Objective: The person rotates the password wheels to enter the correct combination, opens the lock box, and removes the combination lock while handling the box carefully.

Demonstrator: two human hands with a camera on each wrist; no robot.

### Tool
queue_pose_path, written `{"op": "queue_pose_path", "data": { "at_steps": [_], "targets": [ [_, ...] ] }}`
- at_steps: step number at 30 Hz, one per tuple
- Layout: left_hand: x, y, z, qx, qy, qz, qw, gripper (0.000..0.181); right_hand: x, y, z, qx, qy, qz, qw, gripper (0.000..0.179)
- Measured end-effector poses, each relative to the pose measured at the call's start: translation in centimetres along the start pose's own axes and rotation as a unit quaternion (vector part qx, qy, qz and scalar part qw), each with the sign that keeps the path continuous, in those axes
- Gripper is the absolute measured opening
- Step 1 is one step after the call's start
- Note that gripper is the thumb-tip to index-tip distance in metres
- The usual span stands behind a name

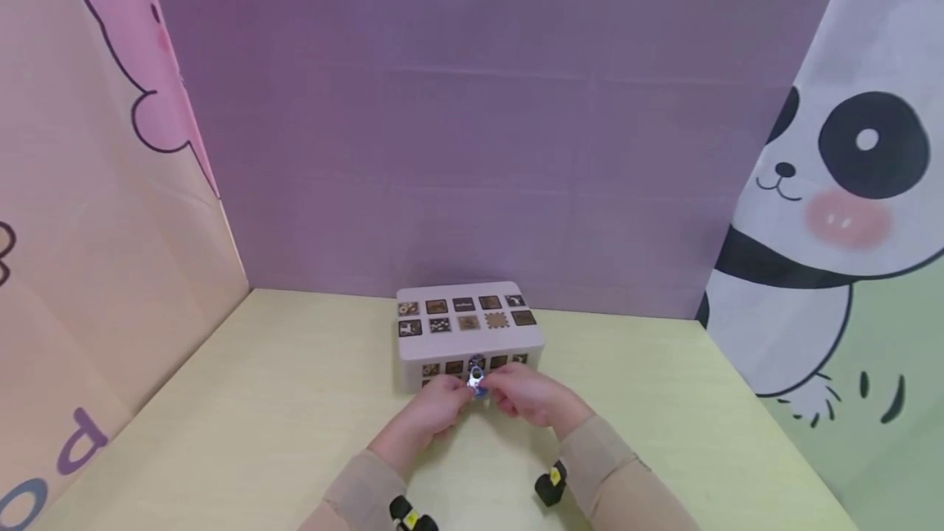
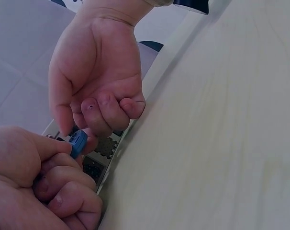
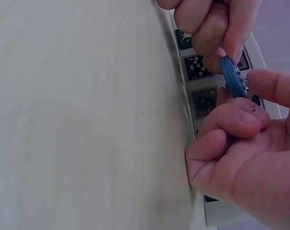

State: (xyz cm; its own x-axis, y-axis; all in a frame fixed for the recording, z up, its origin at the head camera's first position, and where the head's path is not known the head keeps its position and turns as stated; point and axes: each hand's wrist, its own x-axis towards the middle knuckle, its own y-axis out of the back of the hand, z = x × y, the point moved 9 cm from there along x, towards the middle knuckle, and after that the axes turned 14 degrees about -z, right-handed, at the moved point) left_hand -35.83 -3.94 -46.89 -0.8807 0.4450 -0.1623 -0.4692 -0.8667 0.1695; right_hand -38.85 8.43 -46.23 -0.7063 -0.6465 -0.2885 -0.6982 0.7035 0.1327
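Note:
A small blue padlock [image 1: 478, 388] with a silvery top sits at the front of a white box [image 1: 472, 341], just below its metal clasp. Whether the shackle passes through the clasp I cannot tell. My left hand [image 1: 437, 405] pinches the padlock from the left between thumb and forefinger. From the other side, my right hand [image 1: 529, 393] has its thumb and forefinger at the padlock, its other fingers curled. Close up in the right wrist view, the blue padlock [image 3: 233, 77] shows dark raised parts on its face, beside the right thumb [image 3: 269, 86].
The box lid bears rows of dark and brown square pictures. It stands on a pale wooden table [image 1: 317, 367], near a purple backdrop [image 1: 472, 121]. Printed cloths hang at both sides, the right one with a panda [image 1: 841, 269]. Small black devices [image 1: 550, 485] are on both sleeves.

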Motion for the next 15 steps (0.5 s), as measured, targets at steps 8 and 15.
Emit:
{"op": "queue_pose_path", "data": {
  "at_steps": [8, 15],
  "targets": [
    [0.0, 0.1, 0.2, -0.004, -0.005, 0.001, 1.0000, 0.025, 0.0, 1.0, 0.5, 0.018, 0.013, -0.011, 0.9997, 0.018],
    [-0.2, -0.1, 0.5, 0.001, -0.002, 0.004, 1.0000, 0.025, -0.6, 1.8, 0.8, 0.024, 0.012, -0.022, 0.9994, 0.023]
  ]
}}
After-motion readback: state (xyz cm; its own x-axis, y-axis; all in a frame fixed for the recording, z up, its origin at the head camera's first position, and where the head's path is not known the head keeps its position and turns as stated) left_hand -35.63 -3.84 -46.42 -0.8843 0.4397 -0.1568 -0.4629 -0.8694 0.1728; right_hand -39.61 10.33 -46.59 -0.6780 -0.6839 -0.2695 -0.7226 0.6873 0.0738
